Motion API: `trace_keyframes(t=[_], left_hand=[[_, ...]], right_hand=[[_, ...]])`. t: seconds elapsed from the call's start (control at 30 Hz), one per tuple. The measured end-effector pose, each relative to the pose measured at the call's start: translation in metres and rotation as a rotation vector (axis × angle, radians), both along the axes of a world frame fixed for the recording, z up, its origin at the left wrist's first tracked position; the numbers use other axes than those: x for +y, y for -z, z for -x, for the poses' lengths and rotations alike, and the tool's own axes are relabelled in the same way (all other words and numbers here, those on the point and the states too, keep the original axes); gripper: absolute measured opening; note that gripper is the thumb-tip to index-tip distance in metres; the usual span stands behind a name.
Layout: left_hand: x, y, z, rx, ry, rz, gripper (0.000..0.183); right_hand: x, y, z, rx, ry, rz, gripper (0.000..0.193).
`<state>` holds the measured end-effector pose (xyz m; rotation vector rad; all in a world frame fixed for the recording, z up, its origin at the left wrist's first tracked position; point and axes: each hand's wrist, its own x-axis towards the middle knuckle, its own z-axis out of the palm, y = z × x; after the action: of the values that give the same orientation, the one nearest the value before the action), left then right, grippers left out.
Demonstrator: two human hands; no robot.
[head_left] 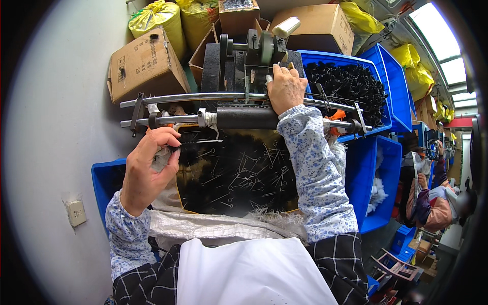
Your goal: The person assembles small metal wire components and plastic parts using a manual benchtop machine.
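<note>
Small black bristle brush (195, 144) on a twisted wire stem, held level just below the two steel rods (178, 109) of the bench machine (249, 56). My left hand (147, 168) pinches its near end between thumb and fingertips, pressed together on it. My right hand (286, 89) lies palm-down on the upper rod, fingers curled over toward the machine's wheel; whether they clamp anything, I cannot tell. Beneath both: dark tray (239, 178) of loose wire brushes. Right of it, blue bin (356, 89) of black brushes. Cardboard boxes (145, 66) behind.
</note>
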<state>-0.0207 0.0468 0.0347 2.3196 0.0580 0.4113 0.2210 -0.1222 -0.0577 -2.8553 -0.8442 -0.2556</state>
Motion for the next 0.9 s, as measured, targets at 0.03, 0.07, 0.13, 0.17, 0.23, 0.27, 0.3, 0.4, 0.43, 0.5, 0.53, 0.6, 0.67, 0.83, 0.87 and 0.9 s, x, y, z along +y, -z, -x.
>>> trace_keyframes(t=[0.03, 0.07, 0.13, 0.17, 0.23, 0.27, 0.3, 0.4, 0.43, 0.5, 0.53, 0.6, 0.67, 0.83, 0.87, 0.9], left_hand=[[-0.001, 0.000, 0.000, -0.013, -0.005, 0.001, 0.024], [-0.001, 0.001, 0.000, -0.010, -0.006, 0.000, 0.024], [-0.001, 0.005, -0.001, -0.040, 0.011, -0.015, 0.023], [-0.001, 0.006, -0.001, -0.039, 0.011, -0.011, 0.023], [-0.004, 0.005, -0.004, -0.008, 0.008, 0.062, 0.022], [-0.004, 0.007, -0.006, -0.006, 0.005, 0.064, 0.022], [-0.004, 0.008, -0.007, -0.037, 0.013, 0.058, 0.021], [-0.005, 0.013, -0.014, -0.064, 0.012, 0.099, 0.020], [-0.009, 0.010, -0.019, -0.039, 0.034, 0.125, 0.020], [-0.014, 0.012, -0.025, -0.004, 0.068, 0.175, 0.019], [-0.014, 0.015, -0.027, -0.002, 0.065, 0.174, 0.019], [-0.014, 0.020, -0.029, 0.018, 0.110, 0.266, 0.019], [-0.016, 0.024, -0.031, 0.009, 0.119, 0.283, 0.019], [-0.049, 0.039, -0.054, -0.119, 0.145, 0.333, 0.022], [-0.056, 0.042, -0.057, -0.146, 0.109, 0.394, 0.023], [-0.061, 0.043, -0.062, -0.149, 0.100, 0.402, 0.022]], right_hand=[[-0.002, -0.001, 0.000, 0.002, -0.001, -0.002, 0.036], [-0.005, -0.002, -0.001, -0.002, 0.006, 0.011, 0.036], [-0.015, -0.003, -0.007, -0.009, 0.048, 0.060, 0.036], [-0.023, -0.001, -0.011, -0.030, 0.048, 0.054, 0.036], [-0.046, -0.003, -0.022, -0.036, 0.065, 0.025, 0.035], [-0.052, -0.001, -0.027, -0.044, 0.057, 0.027, 0.035], [-0.057, 0.005, -0.034, -0.021, 0.029, -0.025, 0.033], [-0.059, -0.010, -0.051, 0.157, 0.026, -0.034, 0.026], [-0.065, -0.008, -0.059, 0.098, 0.017, -0.056, 0.025], [-0.069, -0.006, -0.073, 0.038, -0.066, -0.014, 0.024], [-0.072, -0.007, -0.076, 0.040, -0.069, -0.015, 0.024], [-0.077, -0.023, -0.080, 0.275, 0.041, 0.105, 0.023], [-0.093, -0.048, -0.072, 0.064, 0.225, 0.081, 0.025], [-0.073, -0.067, 0.024, 0.481, -0.193, -0.724, 0.026], [-0.063, -0.073, 0.050, 0.483, -0.339, -0.314, 0.030], [-0.053, -0.074, 0.074, 0.430, -0.408, -0.332, 0.031]])
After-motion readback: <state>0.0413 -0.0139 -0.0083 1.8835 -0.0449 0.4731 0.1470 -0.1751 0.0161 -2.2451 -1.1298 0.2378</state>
